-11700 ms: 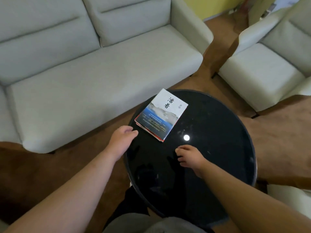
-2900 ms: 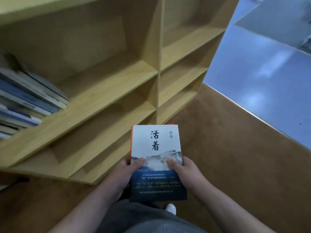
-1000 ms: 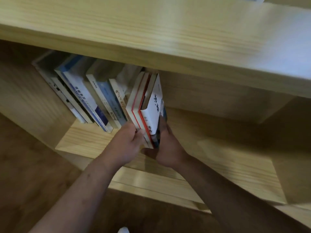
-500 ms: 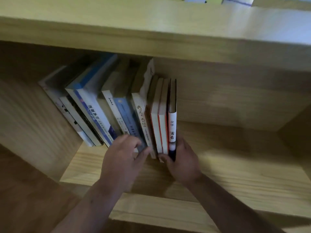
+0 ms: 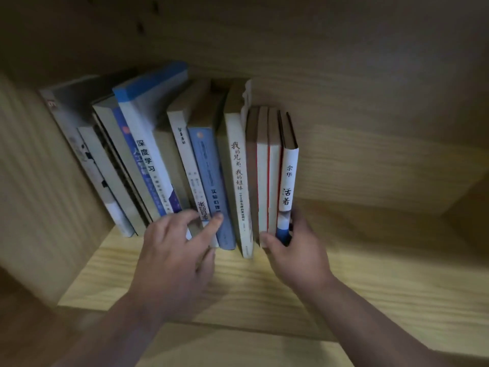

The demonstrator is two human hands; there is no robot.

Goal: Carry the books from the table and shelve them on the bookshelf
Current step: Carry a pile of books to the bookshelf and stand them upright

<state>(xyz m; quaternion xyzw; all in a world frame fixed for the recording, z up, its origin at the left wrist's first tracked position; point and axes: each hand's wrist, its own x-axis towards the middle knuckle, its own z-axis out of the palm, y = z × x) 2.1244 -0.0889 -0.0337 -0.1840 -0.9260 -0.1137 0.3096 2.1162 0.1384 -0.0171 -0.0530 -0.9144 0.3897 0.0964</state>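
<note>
**Book upright at the end of the row**

My right hand (image 5: 296, 250) clasps the foot of the white-spined book (image 5: 288, 181), thumb on one side and fingers curled round the other. It stands upright on the shelf board (image 5: 370, 274), last at the right end of the row of books (image 5: 164, 165), near the front edge. My left hand (image 5: 174, 255) is spread loose, fingertips (image 5: 217, 217) pressing the blue spines, gripping nothing.

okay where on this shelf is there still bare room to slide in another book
Right of the white-spined book, the shelf board lies bare to the compartment's right side. A bare strip also runs along the front edge. Left is crowded: leaning books fill it to the side wall, with the left hand and right hand at the spines.
</note>
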